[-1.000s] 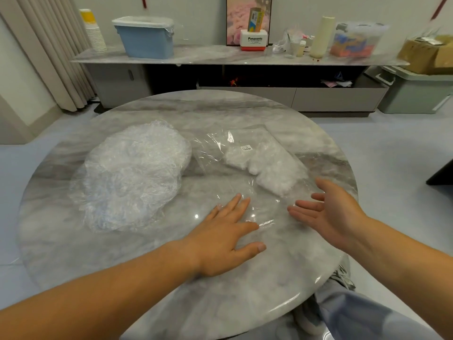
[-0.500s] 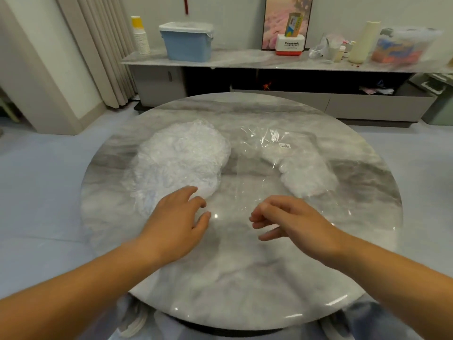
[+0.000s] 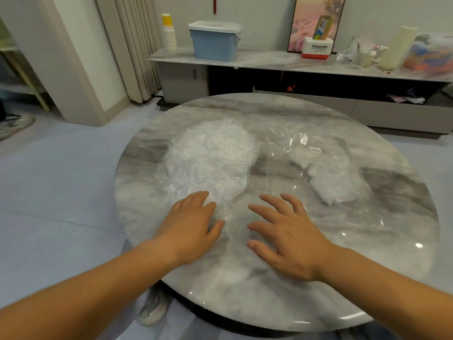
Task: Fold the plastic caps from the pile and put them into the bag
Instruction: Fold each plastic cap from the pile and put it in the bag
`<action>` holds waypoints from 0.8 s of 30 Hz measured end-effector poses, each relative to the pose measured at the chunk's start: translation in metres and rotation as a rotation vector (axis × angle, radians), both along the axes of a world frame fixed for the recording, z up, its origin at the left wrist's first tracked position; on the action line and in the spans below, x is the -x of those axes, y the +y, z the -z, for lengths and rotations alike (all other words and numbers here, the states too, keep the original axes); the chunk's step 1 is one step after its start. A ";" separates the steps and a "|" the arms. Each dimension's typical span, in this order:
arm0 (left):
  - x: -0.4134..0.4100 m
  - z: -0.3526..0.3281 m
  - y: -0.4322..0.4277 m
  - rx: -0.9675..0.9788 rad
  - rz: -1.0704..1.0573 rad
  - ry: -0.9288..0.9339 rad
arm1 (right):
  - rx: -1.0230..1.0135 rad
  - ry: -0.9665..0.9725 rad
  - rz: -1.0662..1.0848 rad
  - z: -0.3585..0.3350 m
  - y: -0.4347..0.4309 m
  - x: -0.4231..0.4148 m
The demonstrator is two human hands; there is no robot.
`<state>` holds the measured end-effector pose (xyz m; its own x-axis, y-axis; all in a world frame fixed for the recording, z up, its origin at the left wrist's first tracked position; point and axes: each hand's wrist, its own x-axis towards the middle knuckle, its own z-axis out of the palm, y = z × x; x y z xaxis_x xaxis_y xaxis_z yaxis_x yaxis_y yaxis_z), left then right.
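Observation:
A loose pile of clear crinkled plastic caps (image 3: 208, 158) lies on the left half of the round marble table (image 3: 404, 217). To its right lies a clear plastic bag (image 3: 318, 163) with a small white label, holding a wad of folded caps at its far right. My left hand (image 3: 193, 224) hovers palm down at the pile's near edge, fingertips touching the plastic, fingers fairly straight. My right hand (image 3: 282, 231) is spread palm down over the table just in front of the bag's near edge, holding nothing.
Behind the table runs a low marble-topped sideboard (image 3: 257, 60) with a blue lidded box (image 3: 214, 40), stacked paper cups (image 3: 169, 33), a white carton and other clutter. Curtains hang at back left. Grey floor surrounds the table; a shoe shows under its near edge.
The view swung left. My left hand left the bag and reached to the pile's near edge. My right hand turned palm down, curled briefly, then spread open beside the left.

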<state>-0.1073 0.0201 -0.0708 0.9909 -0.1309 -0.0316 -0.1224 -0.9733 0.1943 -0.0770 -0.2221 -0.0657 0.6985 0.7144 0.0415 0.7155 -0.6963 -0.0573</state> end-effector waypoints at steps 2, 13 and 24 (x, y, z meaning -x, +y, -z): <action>0.000 0.000 0.002 0.012 0.001 0.037 | 0.043 -0.001 -0.036 0.002 0.007 -0.006; 0.002 0.001 -0.001 -0.035 0.088 0.020 | 0.069 -0.055 0.071 0.005 -0.008 -0.013; -0.008 0.007 -0.008 0.036 0.073 -0.006 | 0.092 -0.046 0.141 0.000 -0.016 -0.009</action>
<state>-0.0988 0.0116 -0.0775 0.9789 -0.2036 -0.0198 -0.1939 -0.9542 0.2278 -0.0684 -0.2384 -0.0659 0.7909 0.6117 0.0153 0.6108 -0.7907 0.0418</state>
